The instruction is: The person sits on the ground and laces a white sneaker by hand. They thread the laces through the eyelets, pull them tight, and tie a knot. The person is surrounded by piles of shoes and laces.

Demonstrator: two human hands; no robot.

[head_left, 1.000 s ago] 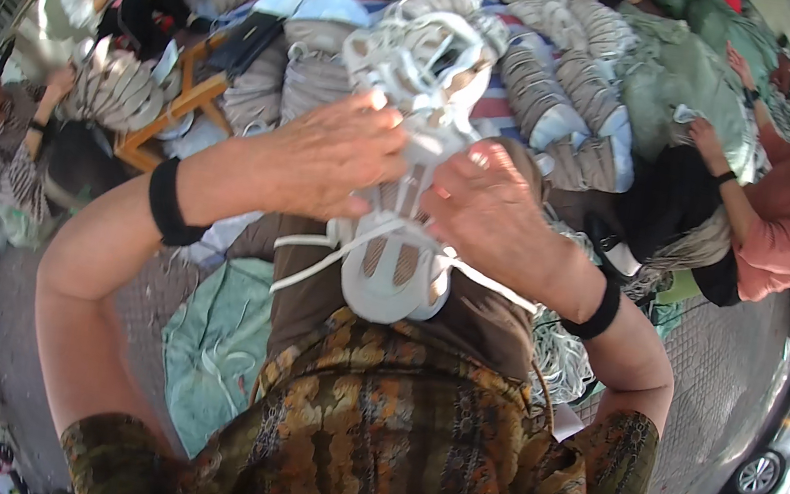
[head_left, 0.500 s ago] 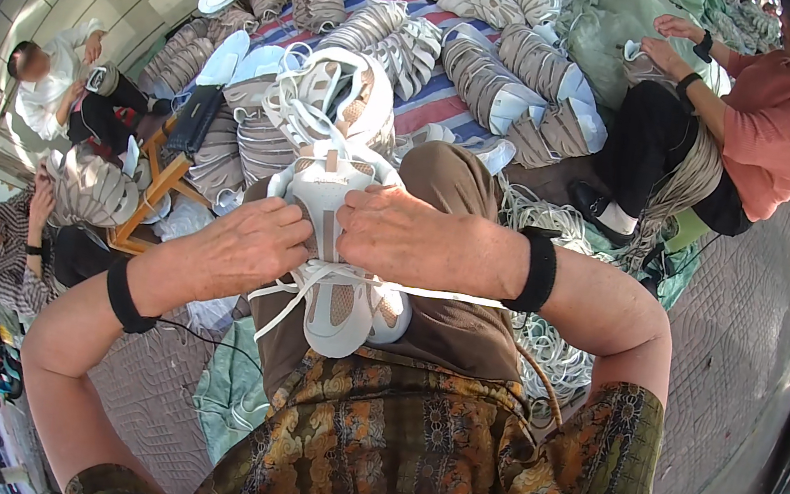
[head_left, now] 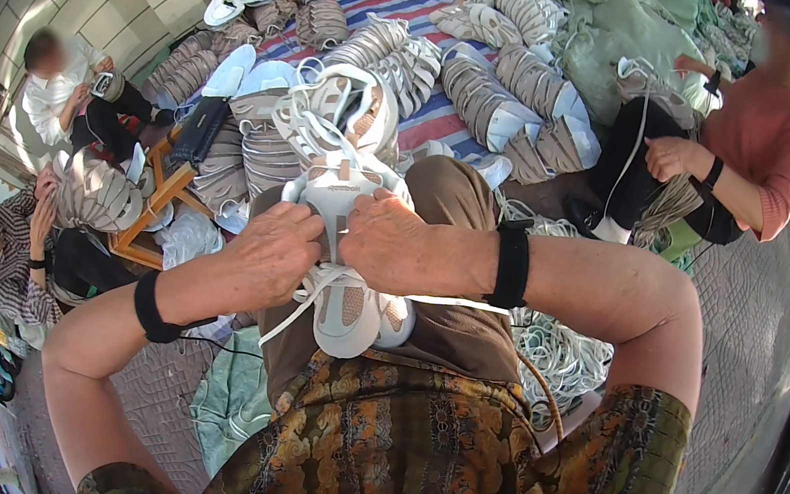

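Observation:
A white and tan sneaker [head_left: 345, 319] lies over my lap with its toe toward me, beside a second sneaker [head_left: 395, 320] partly hidden under it. My left hand [head_left: 275, 252] is closed at the left edge of its lacing opening, fingers curled in. Opposite it, my right hand [head_left: 386, 240] pinches the right edge near the tongue [head_left: 333, 196]. What exactly the fingertips hold is hidden. White shoelace [head_left: 458, 303] crosses the vamp below my hands, one end running right under my wrist, another hanging left. More laced sneakers [head_left: 343, 113] rest just beyond my knees.
Stacked shoe uppers [head_left: 483, 88] lie on a striped sheet [head_left: 411, 133] ahead. A wooden stool [head_left: 149, 213] with a black case [head_left: 199, 131] stands left. White laces [head_left: 556, 356] pile at my right. Co-workers sit on both sides, one in a pink top [head_left: 762, 147].
My hands and the sneaker have shifted slightly to the right, still close together. The co-worker in pink has spread their hands apart, drawing a lace out from a shoe.

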